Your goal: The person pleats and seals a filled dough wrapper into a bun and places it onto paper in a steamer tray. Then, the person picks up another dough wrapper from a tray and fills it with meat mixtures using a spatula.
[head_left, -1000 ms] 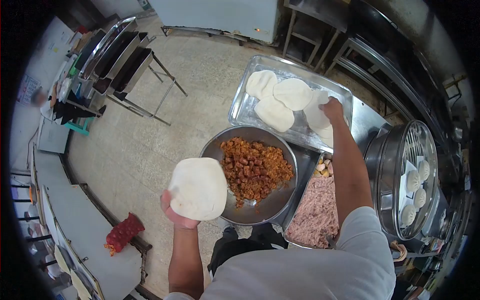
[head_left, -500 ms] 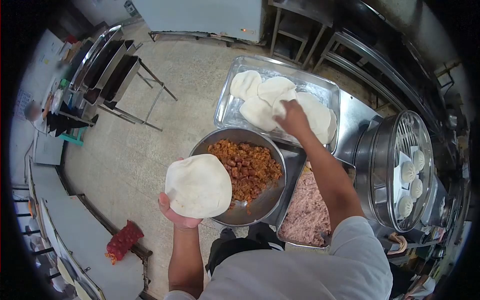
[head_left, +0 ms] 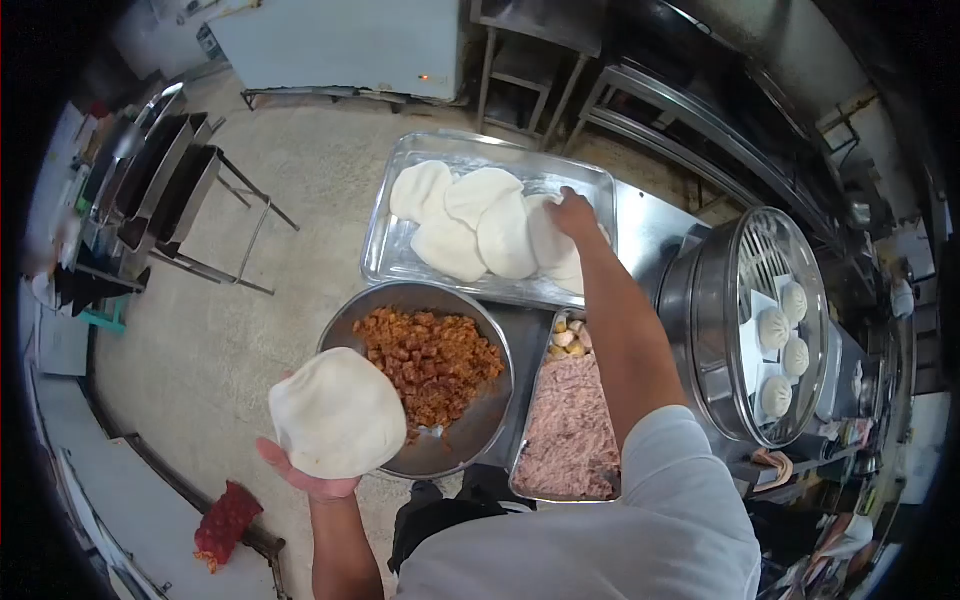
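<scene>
On the palm of my left hand (head_left: 305, 478) rests a round, flat dough wrapper (head_left: 340, 415), which covers most of the fingers. My right hand (head_left: 575, 213) is at the right side of a metal tray (head_left: 400, 268), its fingers closed on the edge of another dough wrapper (head_left: 547, 235). Several more dough wrappers (head_left: 450, 250) overlap in that tray. Below it, a steel bowl (head_left: 485, 440) holds a reddish-brown chunky filling (head_left: 425, 360). Right of the bowl, pink minced meat (head_left: 568, 425) fills a rectangular pan, with pale yellow-white pieces (head_left: 570, 335) at its far end.
A round metal steamer (head_left: 683, 330) stands on the right with several pleated buns (head_left: 775, 328) on paper. A rack of dark trays (head_left: 165, 185) is at upper left. A red mesh sack (head_left: 230, 520) lies lower left. A white freezer (head_left: 340, 45) stands at the back.
My right hand has moved from the middle of the wrappers to the tray's right side and closed on a wrapper there. The view has shifted; my left hand still holds its wrapper.
</scene>
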{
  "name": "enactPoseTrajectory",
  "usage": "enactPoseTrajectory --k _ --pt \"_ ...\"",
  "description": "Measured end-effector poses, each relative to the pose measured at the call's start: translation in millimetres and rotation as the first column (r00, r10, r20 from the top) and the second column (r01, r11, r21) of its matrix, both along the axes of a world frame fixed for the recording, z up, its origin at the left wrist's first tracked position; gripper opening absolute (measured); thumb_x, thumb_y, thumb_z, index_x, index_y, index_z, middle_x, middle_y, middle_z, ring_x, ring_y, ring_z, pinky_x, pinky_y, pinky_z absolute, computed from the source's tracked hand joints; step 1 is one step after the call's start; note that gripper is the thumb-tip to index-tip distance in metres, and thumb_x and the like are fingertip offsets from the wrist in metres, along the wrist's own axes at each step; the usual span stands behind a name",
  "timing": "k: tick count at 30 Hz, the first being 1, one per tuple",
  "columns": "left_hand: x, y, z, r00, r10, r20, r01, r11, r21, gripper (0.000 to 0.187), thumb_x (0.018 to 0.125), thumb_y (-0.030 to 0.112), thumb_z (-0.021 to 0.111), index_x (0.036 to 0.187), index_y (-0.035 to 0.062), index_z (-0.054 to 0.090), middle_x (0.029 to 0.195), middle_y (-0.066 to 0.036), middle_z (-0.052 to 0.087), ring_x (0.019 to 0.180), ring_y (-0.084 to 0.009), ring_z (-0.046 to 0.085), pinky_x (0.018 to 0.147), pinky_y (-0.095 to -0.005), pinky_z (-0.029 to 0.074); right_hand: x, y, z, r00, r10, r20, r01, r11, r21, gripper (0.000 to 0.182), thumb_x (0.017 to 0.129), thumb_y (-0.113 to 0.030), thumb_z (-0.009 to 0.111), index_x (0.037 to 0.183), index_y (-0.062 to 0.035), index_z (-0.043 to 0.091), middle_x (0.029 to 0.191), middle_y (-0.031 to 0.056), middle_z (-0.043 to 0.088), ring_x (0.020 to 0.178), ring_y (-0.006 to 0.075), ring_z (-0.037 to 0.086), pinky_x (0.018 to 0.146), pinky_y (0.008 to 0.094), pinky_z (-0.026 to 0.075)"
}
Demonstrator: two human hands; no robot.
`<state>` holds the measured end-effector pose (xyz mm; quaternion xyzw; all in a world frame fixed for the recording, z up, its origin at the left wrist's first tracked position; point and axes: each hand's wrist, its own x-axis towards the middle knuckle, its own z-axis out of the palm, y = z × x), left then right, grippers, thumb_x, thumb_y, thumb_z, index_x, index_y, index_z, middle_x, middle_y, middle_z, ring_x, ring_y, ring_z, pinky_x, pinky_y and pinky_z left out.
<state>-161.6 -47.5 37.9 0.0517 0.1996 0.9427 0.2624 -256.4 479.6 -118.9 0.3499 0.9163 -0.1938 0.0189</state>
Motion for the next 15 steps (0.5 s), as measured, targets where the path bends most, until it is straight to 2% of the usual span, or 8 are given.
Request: enactPoseTrajectory --k 3,5,7,8,10,11,13,15 --pt "-3 -7 -7 0.995 0.090 0.037 -0.091 0.996 0.025 0.086 0.085 0.062 0.061 0.153 0.0195 0.028 0.156 -0.012 0.031 0.144 -0.0385 0.027 0.111 -0.0683 0.026 -2 10 -14 0.996 0.085 -0.007 -0.085 0.996 0.001 0.080 0.087 -0.056 0.058 0.144 -0.0023 0.040 0.130 0.0303 0.055 0.122 0.0413 0.054 0.102 0.0500 0.044" --pt "-10 -11 -10 0.996 -0.024 0.085 0.047 0.959 -0.281 0.093 0.082 0.065 0.062 0.152 0.0138 0.029 0.155 -0.017 0.032 0.141 -0.0410 0.032 0.110 -0.0639 0.033 -3 14 -17 0.996 0.074 -0.047 -0.073 0.997 0.022 0.082 0.088 -0.057 0.057 0.144 0.0002 0.039 0.130 0.0297 0.056 0.122 0.0413 0.054 0.103 0.0496 0.044" --pt "-12 -9 -7 0.994 -0.091 0.066 0.099 0.986 -0.135 0.091 0.085 0.062 0.059 0.151 0.0072 0.028 0.154 -0.020 0.033 0.139 -0.0415 0.036 0.110 -0.0599 0.035 -2 10 -8 0.994 0.073 -0.087 -0.070 0.997 0.037 0.078 0.087 -0.055 0.060 0.142 -0.0011 0.044 0.125 0.0277 0.060 0.119 0.0407 0.056 0.102 0.0473 0.045" --pt "-11 -4 0 0.997 -0.055 0.061 0.064 0.985 -0.161 0.091 0.085 0.062 0.059 0.151 0.0072 0.028 0.154 -0.020 0.033 0.139 -0.0415 0.036 0.110 -0.0599 0.035 -3 12 -4 0.989 0.080 -0.121 -0.080 0.997 -0.001 0.075 0.088 -0.053 0.061 0.139 -0.0011 0.046 0.124 0.0277 0.061 0.118 0.0402 0.057 0.101 0.0463 0.045" --pt "-11 0 14 0.999 0.009 0.039 -0.016 0.984 0.176 0.089 0.087 0.059 0.057 0.150 0.0019 0.028 0.151 -0.022 0.037 0.136 -0.0412 0.040 0.110 -0.0570 0.036 -2 1 8 0.978 0.077 -0.195 -0.087 0.995 -0.047 0.068 0.088 -0.049 0.062 0.135 -0.0006 0.051 0.120 0.0271 0.063 0.114 0.0390 0.060 0.098 0.0440 0.047" --pt "-17 -10 14 0.999 0.030 0.033 -0.035 0.986 0.165 0.089 0.087 0.059 0.057 0.150 0.0019 0.028 0.151 -0.022 0.037 0.136 -0.0412 0.040 0.110 -0.0570 0.036 2 -9 23 0.968 0.068 -0.242 -0.084 0.995 -0.053 0.064 0.089 -0.046 0.063 0.133 0.0000 0.053 0.117 0.0265 0.064 0.112 0.0382 0.062 0.096 0.0427 0.048" --pt "-33 -28 3 0.989 -0.034 0.144 0.047 0.995 -0.089 0.089 0.088 0.061 0.056 0.151 0.0049 0.028 0.152 -0.022 0.036 0.137 -0.0422 0.039 0.110 -0.0615 0.033 4 -38 66 0.965 0.046 -0.256 -0.081 0.989 -0.126 0.060 0.089 -0.044 0.064 0.129 0.0009 0.056 0.114 0.0248 0.066 0.108 0.0352 0.064 0.094 0.0385 0.048" --pt "-45 -42 -1 0.985 -0.128 0.112 0.139 0.985 -0.098 0.089 0.087 0.060 0.057 0.151 0.0049 0.028 0.152 -0.022 0.035 0.137 -0.0423 0.039 0.110 -0.0620 0.033 -1 -49 83 0.946 0.018 -0.324 -0.091 0.973 -0.210 0.056 0.091 -0.041 0.063 0.126 0.0015 0.058 0.114 0.0216 0.066 0.107 0.0301 0.064 0.092 0.0355 0.048"
